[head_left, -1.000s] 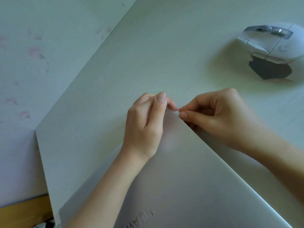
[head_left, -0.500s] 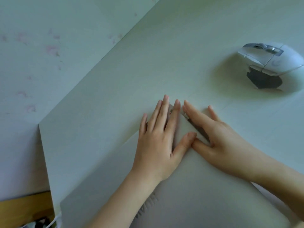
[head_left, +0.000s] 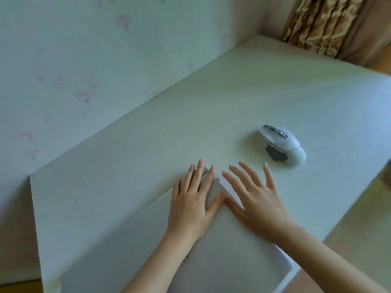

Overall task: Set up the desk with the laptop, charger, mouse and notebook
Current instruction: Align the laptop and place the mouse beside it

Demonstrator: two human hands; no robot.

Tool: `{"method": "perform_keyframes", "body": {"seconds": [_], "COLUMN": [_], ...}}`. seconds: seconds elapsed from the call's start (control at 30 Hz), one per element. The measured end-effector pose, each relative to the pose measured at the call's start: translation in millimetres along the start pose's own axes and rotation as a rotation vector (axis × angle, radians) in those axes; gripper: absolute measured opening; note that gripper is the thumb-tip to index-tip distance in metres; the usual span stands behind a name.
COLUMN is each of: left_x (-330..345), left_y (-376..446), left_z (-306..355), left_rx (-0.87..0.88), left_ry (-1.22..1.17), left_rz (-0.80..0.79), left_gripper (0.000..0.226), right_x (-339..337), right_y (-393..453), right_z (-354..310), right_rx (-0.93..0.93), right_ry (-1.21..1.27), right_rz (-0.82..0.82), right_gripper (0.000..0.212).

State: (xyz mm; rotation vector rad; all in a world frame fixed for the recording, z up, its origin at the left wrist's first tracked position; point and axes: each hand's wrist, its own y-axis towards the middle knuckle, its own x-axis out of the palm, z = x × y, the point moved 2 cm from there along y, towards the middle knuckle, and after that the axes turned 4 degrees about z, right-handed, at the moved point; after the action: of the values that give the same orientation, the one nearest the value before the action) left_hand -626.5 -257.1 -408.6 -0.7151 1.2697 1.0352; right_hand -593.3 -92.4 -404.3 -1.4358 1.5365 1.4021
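The closed laptop (head_left: 222, 250) lay flat on the pale desk (head_left: 211, 115), one corner pointing away from the person. The left hand (head_left: 190, 204) rested flat on the lid near that far corner with its fingers straight, and the right hand (head_left: 254, 199) lay spread with straight fingers across the laptop's right edge and the desk, neither hand gripping anything. The white mouse (head_left: 283, 148) sat on the desk to the right, apart from the hands.

On the desk (head_left: 148, 144) the closed laptop (head_left: 222, 261) lies nearest, the mouse (head_left: 283, 144) well apart to its right
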Motion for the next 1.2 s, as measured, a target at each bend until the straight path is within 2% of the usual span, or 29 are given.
{"method": "perform_keyframes", "body": {"seconds": [0.1,0.2,0.27,0.33,0.5,0.6,0.67,0.7,0.8,0.9,1.03,1.2], "left_x": [6,11,12,10,14,13,8,3,-21,-40,-45,-45], "left_y": [-3,-2,-1,1,0,2,3,3,7,13,19,24], "left_z": [8,15,15,15,15,21,37,49,90,121,140,142], "left_rx": [-0.085,-0.138,-0.149,-0.151,-0.162,-0.232,-0.265,-0.256,-0.146,0.005,0.123,0.113], "left_ry": [-0.004,-0.027,-0.028,-0.028,-0.004,0.016,-0.008,-0.033,-0.091,-0.049,0.041,0.13], "left_rz": [0.008,0.043,0.055,0.057,0.077,0.099,0.172,0.224,0.347,0.372,0.35,0.349], "left_gripper": [0.064,0.062,0.061,0.06,0.061,0.062,0.061,0.059,0.056,0.054,0.054,0.052], "right_x": [-14,-22,-22,-18,-10,-11,-14,-17,-43,-63,-74,-66], "right_y": [10,26,36,47,62,60,57,55,55,54,49,44], "right_z": [34,70,87,99,110,102,98,96,81,70,63,65], "right_rx": [0.025,0.152,0.239,0.283,0.22,0.17,0.219,0.273,0.529,0.724,0.861,0.84], "right_ry": [-0.195,-0.283,-0.269,-0.219,-0.139,-0.046,0.161,0.368,1.201,1.771,2.152,2.251], "right_rz": [0.075,0.051,0.004,-0.027,0.082,0.121,0.127,0.126,0.062,-0.125,-0.376,-0.434], "right_gripper": [0.046,0.058,0.063,0.059,0.041,0.037,0.037,0.036,0.03,0.033,0.043,0.049]}}
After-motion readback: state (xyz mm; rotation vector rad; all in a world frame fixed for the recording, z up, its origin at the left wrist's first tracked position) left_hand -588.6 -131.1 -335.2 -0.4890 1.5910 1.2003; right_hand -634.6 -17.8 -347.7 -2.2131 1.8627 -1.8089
